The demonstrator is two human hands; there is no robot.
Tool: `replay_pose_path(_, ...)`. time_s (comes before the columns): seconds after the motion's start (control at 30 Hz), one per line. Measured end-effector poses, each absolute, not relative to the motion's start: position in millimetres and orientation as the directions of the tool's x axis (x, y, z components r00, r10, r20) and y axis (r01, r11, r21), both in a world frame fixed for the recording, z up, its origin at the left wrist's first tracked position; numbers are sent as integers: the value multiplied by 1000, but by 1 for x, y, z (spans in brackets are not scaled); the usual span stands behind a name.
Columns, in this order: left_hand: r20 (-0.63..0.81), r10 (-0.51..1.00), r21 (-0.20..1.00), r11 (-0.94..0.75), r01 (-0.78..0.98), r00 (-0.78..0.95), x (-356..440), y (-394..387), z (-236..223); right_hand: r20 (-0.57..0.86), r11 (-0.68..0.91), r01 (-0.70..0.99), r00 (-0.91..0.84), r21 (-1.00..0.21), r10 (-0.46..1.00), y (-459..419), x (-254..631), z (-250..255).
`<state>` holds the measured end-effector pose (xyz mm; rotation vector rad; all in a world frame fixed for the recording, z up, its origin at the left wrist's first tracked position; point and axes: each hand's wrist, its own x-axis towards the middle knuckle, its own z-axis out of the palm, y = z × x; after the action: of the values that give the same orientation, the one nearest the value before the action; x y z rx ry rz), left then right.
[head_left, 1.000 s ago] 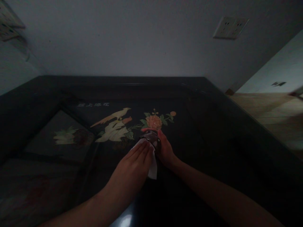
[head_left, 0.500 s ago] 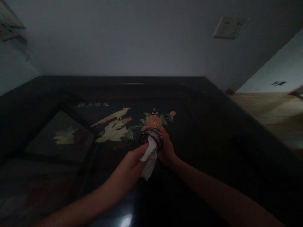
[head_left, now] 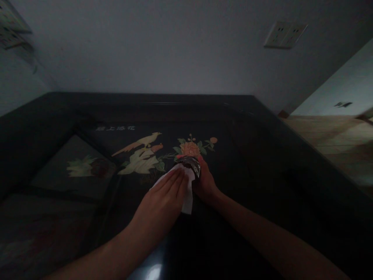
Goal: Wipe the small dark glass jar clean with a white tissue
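Note:
My right hand [head_left: 204,182] is wrapped round a small shiny dark round object [head_left: 190,162], holding it just above a black lacquered table [head_left: 262,163]. My left hand [head_left: 164,196] lies with fingers stretched flat, pressing a white cloth [head_left: 188,196] against the near side of that object. The cloth hangs down below my fingers. What the object is exactly is hard to make out in the dim light.
The tabletop bears an inlaid picture of a bird [head_left: 140,144] and an orange flower [head_left: 190,148], with white characters [head_left: 115,128] above. A grey wall with a socket plate [head_left: 284,35] stands behind. Wooden floor [head_left: 335,140] shows at the right.
My left hand went from flat on the cloth, to bunching it at the object, to flat again. The shiny object has tilted slightly in my right hand.

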<state>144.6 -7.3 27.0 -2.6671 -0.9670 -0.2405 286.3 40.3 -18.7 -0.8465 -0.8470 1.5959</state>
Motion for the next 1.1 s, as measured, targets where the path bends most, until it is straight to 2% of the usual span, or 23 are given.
replay_pose_path(0.1,247,613,-229,-716,660,751,147,-9,23,-109,-185,-497,-177,-848,978,40,286,-19)
replay_pose_path(0.2,211,639,-89,-741,665,740,149,-11,20,-132,-212,-511,-188,-833,973,38,285,-19)
replay_pose_path(0.23,191,657,4,-744,669,729,150,-11,20,-139,-222,-510,-197,-831,971,37,286,-19)
replay_pose_path(0.3,139,720,263,-688,676,680,152,-12,23,-158,-256,-525,-225,-812,961,37,286,-18)
replay_pose_path(0.4,1,837,706,-388,592,548,155,-12,34,-172,-287,-563,-248,-775,953,38,286,-17)
replay_pose_path(0.47,-100,866,875,-158,458,489,157,-12,41,-156,-274,-577,-247,-769,956,38,286,-17)
replay_pose_path(0.53,-152,869,937,-25,347,471,157,-11,45,-133,-250,-584,-237,-772,962,39,285,-17)
replay_pose_path(0.6,-174,866,937,0,348,469,157,-11,45,-123,-233,-586,-221,-776,967,39,284,-17)
replay_pose_path(0.67,-151,859,886,-102,453,489,155,-10,41,-142,-246,-589,-219,-770,965,38,284,-17)
replay_pose_path(0.77,-5,798,677,-440,590,602,150,-8,33,-188,-306,-597,-253,-741,949,39,285,-18)
replay_pose_path(0.87,80,691,404,-682,610,718,144,-3,30,-191,-320,-614,-268,-721,944,39,286,-19)
replay_pose_path(1.0,145,609,144,-793,592,780,138,5,36,-174,-303,-613,-263,-730,949,39,285,-18)
replay_pose_path(1.1,171,599,85,-800,594,782,136,9,41,-159,-325,-599,-314,-732,936,38,283,-19)
